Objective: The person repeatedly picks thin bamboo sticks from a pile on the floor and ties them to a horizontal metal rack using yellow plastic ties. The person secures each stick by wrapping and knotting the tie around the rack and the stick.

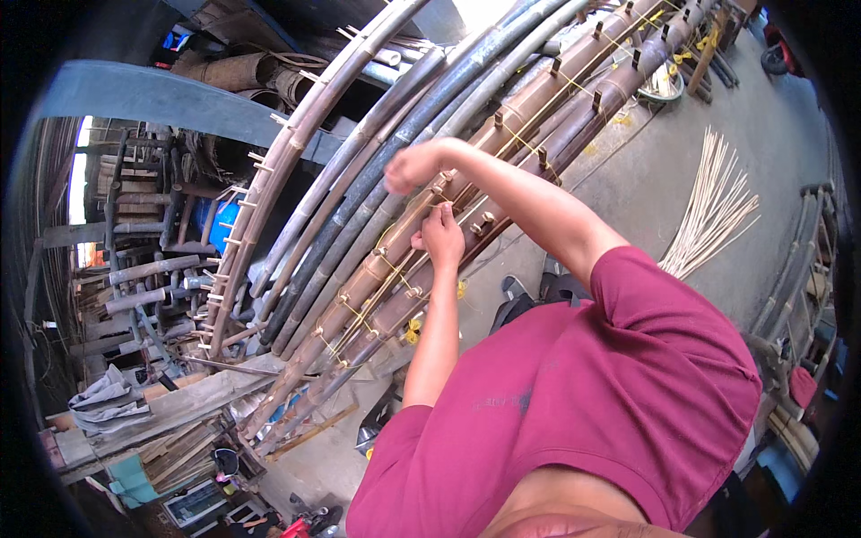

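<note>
Two long brown bamboo poles (pixel 525 108) run side by side on a diagonal in front of me, with short pegs (pixel 498 119) standing up along them. Thin yellow strands (pixel 511 134) stretch between the pegs. My left hand (pixel 442 235) rests over the nearer poles, its fingers pinched together close to a peg; whatever they grip is too small to name. Raised beyond it, over the dark poles, is my right hand (pixel 414 168), slightly blurred, with its fingers curled in. What it may hold is hidden.
Behind lie several dark bamboo poles (pixel 395 134) and a curved pole with pale pegs (pixel 269 170). A fan of thin bamboo sticks (pixel 713 206) is on the concrete floor (pixel 619 170) to the right. Stacked poles and a blue bag (pixel 224 220) fill the left side.
</note>
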Available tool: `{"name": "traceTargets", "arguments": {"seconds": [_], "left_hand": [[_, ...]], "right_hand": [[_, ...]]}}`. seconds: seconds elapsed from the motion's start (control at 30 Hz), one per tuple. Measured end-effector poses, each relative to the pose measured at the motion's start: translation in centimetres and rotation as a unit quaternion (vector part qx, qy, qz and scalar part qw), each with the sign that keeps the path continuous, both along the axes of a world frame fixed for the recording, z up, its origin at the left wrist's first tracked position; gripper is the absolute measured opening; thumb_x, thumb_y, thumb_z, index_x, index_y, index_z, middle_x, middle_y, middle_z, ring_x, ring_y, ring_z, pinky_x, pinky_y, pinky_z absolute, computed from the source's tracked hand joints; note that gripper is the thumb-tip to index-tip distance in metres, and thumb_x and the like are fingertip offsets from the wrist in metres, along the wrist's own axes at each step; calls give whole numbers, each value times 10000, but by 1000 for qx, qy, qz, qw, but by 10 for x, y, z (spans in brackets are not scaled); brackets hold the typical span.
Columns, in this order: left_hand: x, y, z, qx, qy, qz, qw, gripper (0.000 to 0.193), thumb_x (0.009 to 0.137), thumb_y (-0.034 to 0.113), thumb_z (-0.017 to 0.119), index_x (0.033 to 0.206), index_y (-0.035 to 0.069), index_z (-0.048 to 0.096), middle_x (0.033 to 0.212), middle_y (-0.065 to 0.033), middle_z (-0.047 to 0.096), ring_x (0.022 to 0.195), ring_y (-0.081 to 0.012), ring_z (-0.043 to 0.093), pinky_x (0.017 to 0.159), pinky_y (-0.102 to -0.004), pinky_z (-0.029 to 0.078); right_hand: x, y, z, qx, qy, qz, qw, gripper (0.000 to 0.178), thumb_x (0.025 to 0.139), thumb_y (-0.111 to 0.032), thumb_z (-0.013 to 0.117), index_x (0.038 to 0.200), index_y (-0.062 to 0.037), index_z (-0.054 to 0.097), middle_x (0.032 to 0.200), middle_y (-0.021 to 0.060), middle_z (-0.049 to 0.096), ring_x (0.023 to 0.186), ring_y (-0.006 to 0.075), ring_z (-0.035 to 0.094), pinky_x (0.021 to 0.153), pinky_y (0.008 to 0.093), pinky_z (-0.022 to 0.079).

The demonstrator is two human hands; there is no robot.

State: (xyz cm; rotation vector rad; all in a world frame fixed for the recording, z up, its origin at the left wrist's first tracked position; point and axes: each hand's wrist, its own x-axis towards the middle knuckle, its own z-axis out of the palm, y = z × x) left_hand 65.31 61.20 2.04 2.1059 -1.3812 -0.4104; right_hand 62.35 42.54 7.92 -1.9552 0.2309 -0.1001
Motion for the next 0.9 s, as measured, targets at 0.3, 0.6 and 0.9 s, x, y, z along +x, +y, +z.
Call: {"name": "traceTargets", "arguments": {"seconds": [0.3,0.6,0.9], "left_hand": [[-2,6,0,-7,-44,37,998,324,991,356,467,1057,149,708,916,-135,707,928,-314,640,884,-477,298],[-2,5,2,-27,-20,28,999,307,984,328,470,1005,150,719,875,-102,710,871,-271,634,863,-445,278],[-3,1,-2,-27,-32,28,999,257,978,300,476,970,172,698,813,-66,678,870,-247,609,860,-455,281]], "right_hand": [[3,27,20,82,136,41,986,213,859,-245,632,943,-62,700,1019,126,695,992,235,657,897,372,490],[-4,10,60,518,-173,22,838,381,980,-410,553,893,-53,653,958,45,671,951,171,632,911,337,487],[-18,24,74,408,-241,-221,852,274,981,-295,521,799,-93,550,666,-17,527,669,104,543,682,295,471]]}}
